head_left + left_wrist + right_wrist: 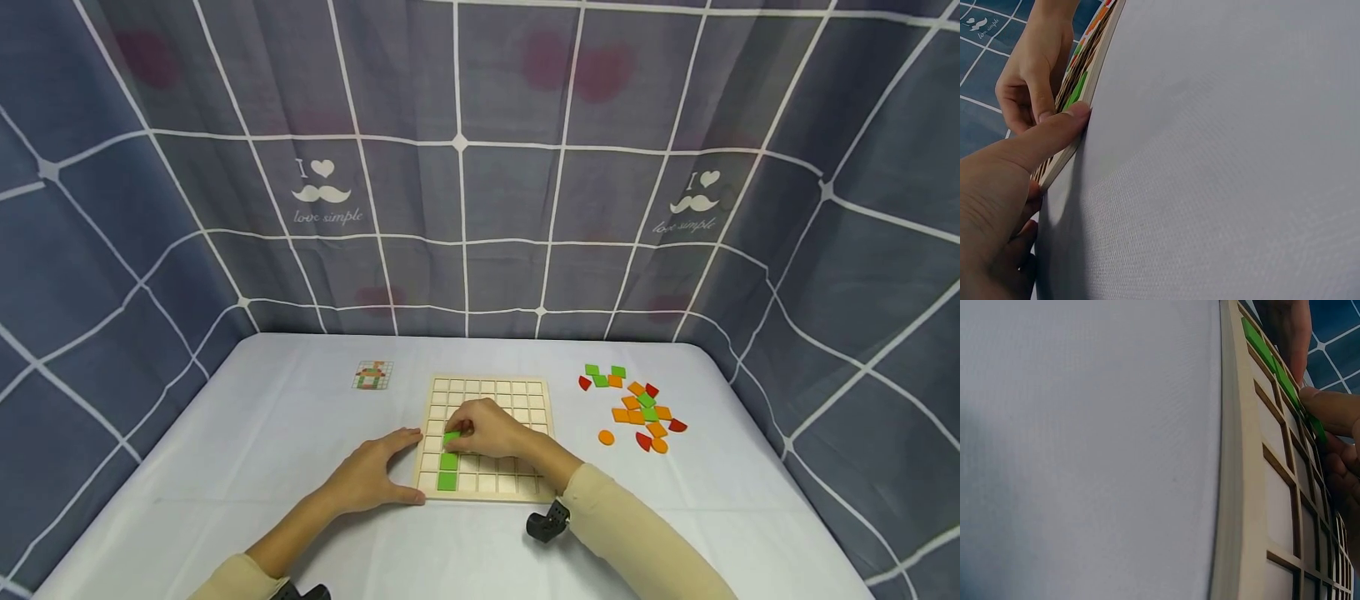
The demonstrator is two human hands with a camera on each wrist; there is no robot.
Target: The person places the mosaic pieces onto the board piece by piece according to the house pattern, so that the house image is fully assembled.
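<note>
Right hand (487,429) pinches a green tile (450,437) between thumb and fingers, over the second column from the left of the wooden grid board (491,379), just beyond two seated green tiles (448,472). Left hand (367,475) holds nothing — thumb and fingers spread, touching the board's left side and near corner.

Main risk: the held tile looks tilted in the right wrist view, so one edge could catch on a divider and sit proud. A slightly off approach could also land it in a neighbouring cell, since the fingers cover much of the slot. Pressing hard with the left hand's light brace could slide the board on the cloth (225,467). Right forearm crosses the board low — sleeve (637,533) might nudge the frame. Loose pieces (636,417) lie well apart, likely safe unless the elbow swings out.
</note>
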